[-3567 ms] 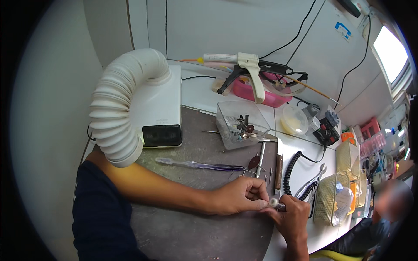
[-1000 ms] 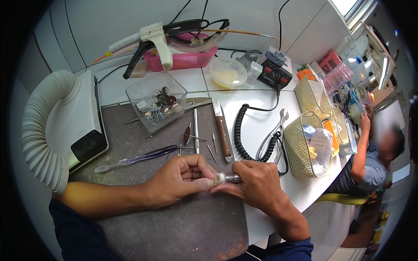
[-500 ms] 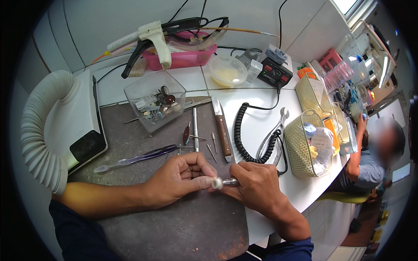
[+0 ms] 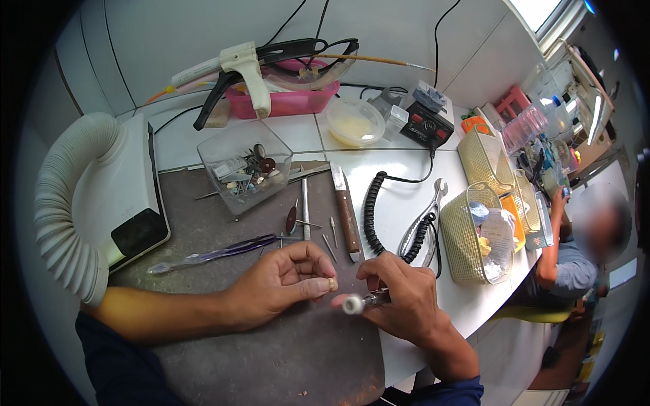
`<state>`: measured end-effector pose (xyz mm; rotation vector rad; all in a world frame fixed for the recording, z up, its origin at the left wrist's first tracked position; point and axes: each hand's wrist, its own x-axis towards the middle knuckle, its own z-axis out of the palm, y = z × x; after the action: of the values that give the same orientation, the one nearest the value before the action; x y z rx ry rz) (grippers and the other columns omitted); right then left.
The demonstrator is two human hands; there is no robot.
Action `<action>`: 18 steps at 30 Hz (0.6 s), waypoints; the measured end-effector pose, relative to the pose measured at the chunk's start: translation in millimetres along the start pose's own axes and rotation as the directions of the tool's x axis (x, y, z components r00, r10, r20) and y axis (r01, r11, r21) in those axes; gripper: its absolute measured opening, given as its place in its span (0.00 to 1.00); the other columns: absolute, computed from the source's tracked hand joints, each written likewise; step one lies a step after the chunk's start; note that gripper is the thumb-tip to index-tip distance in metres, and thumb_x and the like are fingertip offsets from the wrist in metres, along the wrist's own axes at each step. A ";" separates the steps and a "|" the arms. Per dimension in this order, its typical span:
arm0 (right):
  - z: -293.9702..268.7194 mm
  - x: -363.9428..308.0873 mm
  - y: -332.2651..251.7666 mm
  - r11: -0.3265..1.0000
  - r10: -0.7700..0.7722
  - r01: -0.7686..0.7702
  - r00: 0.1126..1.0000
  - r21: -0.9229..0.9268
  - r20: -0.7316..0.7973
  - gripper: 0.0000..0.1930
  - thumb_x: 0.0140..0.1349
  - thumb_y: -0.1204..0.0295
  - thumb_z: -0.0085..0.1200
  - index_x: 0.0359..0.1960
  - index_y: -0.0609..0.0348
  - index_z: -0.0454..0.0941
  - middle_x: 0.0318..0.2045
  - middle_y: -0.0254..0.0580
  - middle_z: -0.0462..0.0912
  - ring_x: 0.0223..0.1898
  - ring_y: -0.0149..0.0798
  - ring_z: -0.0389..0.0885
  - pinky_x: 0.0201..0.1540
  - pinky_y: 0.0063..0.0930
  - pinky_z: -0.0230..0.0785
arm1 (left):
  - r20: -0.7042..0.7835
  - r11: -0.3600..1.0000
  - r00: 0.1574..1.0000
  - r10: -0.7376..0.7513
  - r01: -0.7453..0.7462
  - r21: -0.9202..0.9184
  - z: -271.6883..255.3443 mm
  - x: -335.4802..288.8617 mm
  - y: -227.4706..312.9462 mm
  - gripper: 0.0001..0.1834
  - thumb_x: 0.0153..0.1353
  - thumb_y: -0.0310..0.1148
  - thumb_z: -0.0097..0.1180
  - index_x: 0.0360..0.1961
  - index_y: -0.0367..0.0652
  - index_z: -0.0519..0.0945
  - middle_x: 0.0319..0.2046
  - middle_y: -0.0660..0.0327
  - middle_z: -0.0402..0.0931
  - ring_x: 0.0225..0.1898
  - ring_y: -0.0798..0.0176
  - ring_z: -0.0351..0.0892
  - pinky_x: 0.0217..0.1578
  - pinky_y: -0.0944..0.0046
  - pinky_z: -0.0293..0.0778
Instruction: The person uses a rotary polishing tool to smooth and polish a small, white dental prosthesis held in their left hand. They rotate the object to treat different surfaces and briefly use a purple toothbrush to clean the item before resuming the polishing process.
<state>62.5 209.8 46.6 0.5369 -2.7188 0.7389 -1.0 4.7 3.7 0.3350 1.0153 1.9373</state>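
My left hand pinches a small tooth-coloured dental crown between thumb and fingertips, above the dark grey work mat. My right hand is closed around a metal rotary handpiece. At its tip is a round whitish polishing wheel, slightly blurred, apart from the crown and just right of it. Beyond my hands on the mat lie a wooden-handled knife, a metal rod tool, a brown disc on a shank, some thin burs and a purple toothbrush.
A clear box of small bits stands at the mat's far side. To the left is a white suction unit with a ribbed hose. A coiled black cord, control box and woven baskets occupy the right. Another person sits beyond.
My right hand has drawn the handpiece slightly right and down, so its wheel has come away from the crown. My left hand stays nearly where it was, still pinching the crown.
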 end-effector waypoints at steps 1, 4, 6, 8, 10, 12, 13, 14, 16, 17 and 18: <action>-1.4 -0.1 -1.5 1.000 -0.004 0.004 0.999 0.006 -0.035 0.15 0.47 0.66 0.69 0.32 0.56 0.76 0.24 0.33 0.77 0.19 0.33 0.79 0.18 0.25 0.69 | 0.010 1.000 1.000 -0.006 0.007 -0.015 -0.6 0.1 -0.2 0.07 0.62 0.24 0.56 0.40 0.39 0.72 0.38 0.60 0.73 0.41 0.69 0.74 0.43 0.69 0.71; -0.9 0.0 -1.1 0.997 -0.078 0.080 0.992 0.016 -0.101 0.16 0.46 0.71 0.69 0.37 0.56 0.79 0.27 0.33 0.79 0.19 0.31 0.78 0.17 0.24 0.69 | 0.039 0.998 0.999 -0.029 0.031 -0.061 -2.8 1.1 -0.4 0.07 0.63 0.25 0.55 0.41 0.39 0.72 0.37 0.61 0.73 0.40 0.70 0.73 0.43 0.69 0.69; -0.6 -1.3 -1.7 0.990 -0.136 0.139 0.984 0.017 -0.113 0.18 0.45 0.74 0.68 0.41 0.56 0.80 0.28 0.33 0.80 0.19 0.30 0.78 0.17 0.23 0.69 | 0.058 0.994 0.997 -0.048 0.053 -0.096 -4.4 1.9 -1.6 0.07 0.63 0.25 0.55 0.41 0.39 0.72 0.37 0.62 0.73 0.39 0.70 0.73 0.43 0.69 0.69; -1.4 -1.9 -4.8 0.981 -0.190 0.193 0.976 0.018 -0.111 0.21 0.43 0.77 0.66 0.44 0.56 0.81 0.29 0.33 0.80 0.19 0.29 0.77 0.18 0.22 0.69 | 0.057 0.993 0.997 -0.046 0.052 -0.105 -3.6 2.4 -1.1 0.07 0.64 0.25 0.54 0.41 0.39 0.72 0.36 0.62 0.74 0.39 0.70 0.73 0.43 0.69 0.69; 0.8 -1.8 -4.2 0.973 -0.228 0.230 0.967 0.006 -0.113 0.23 0.39 0.79 0.67 0.43 0.57 0.82 0.27 0.34 0.80 0.19 0.28 0.78 0.18 0.20 0.68 | 0.055 0.995 0.997 -0.049 0.054 -0.089 -2.1 2.1 0.2 0.07 0.64 0.26 0.54 0.42 0.38 0.72 0.36 0.62 0.74 0.39 0.70 0.73 0.43 0.69 0.69; 6.2 -3.7 -2.5 0.972 -0.227 0.232 0.963 0.022 -0.146 0.26 0.38 0.81 0.61 0.46 0.55 0.81 0.28 0.32 0.80 0.19 0.29 0.77 0.18 0.22 0.69 | 0.053 0.997 0.997 -0.056 0.058 -0.047 -0.7 2.1 1.9 0.07 0.64 0.26 0.54 0.42 0.38 0.72 0.37 0.62 0.74 0.39 0.70 0.72 0.43 0.69 0.69; 8.0 -4.4 -1.1 0.972 -0.230 0.234 0.963 0.010 -0.142 0.26 0.38 0.81 0.61 0.46 0.56 0.81 0.28 0.32 0.80 0.19 0.29 0.77 0.18 0.22 0.69 | 0.055 0.998 0.998 -0.043 0.045 -0.039 -1.0 1.9 0.5 0.07 0.64 0.26 0.54 0.42 0.38 0.72 0.37 0.62 0.74 0.39 0.70 0.72 0.43 0.69 0.69; 9.3 -4.9 0.2 0.972 -0.234 0.236 0.962 -0.002 -0.139 0.25 0.38 0.81 0.61 0.45 0.56 0.81 0.28 0.33 0.80 0.19 0.29 0.77 0.18 0.22 0.69 | 0.057 0.999 0.998 -0.030 0.032 -0.032 -1.2 1.8 -0.8 0.07 0.64 0.26 0.54 0.42 0.38 0.72 0.37 0.62 0.74 0.39 0.70 0.72 0.43 0.69 0.69; 9.8 -4.4 0.0 0.971 -0.240 0.241 0.960 -0.013 -0.142 0.24 0.39 0.81 0.61 0.44 0.57 0.81 0.28 0.33 0.80 0.19 0.30 0.78 0.18 0.22 0.70 | 0.054 1.000 0.998 -0.027 0.027 -0.005 -0.7 1.7 -0.4 0.07 0.65 0.27 0.54 0.42 0.37 0.73 0.36 0.62 0.74 0.38 0.70 0.72 0.42 0.70 0.69; 9.3 -3.2 -1.2 0.970 -0.243 0.244 0.959 -0.013 -0.149 0.23 0.39 0.81 0.60 0.43 0.57 0.81 0.29 0.34 0.80 0.19 0.30 0.78 0.18 0.23 0.70 | 0.047 0.999 0.998 -0.036 0.036 0.015 0.9 1.2 2.4 0.07 0.65 0.27 0.54 0.42 0.37 0.73 0.35 0.62 0.74 0.38 0.71 0.72 0.42 0.70 0.70; 8.9 -2.2 -1.7 0.969 -0.245 0.246 0.957 -0.012 -0.156 0.22 0.39 0.81 0.60 0.42 0.58 0.81 0.29 0.35 0.80 0.20 0.31 0.78 0.19 0.23 0.70 | 0.041 0.998 0.998 -0.045 0.044 0.034 1.6 1.1 4.3 0.07 0.65 0.28 0.54 0.42 0.36 0.73 0.35 0.62 0.74 0.38 0.71 0.72 0.42 0.70 0.70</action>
<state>63.7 204.3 39.2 0.7684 -2.4481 0.6938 -3.2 5.3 7.8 0.3669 1.0203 1.8677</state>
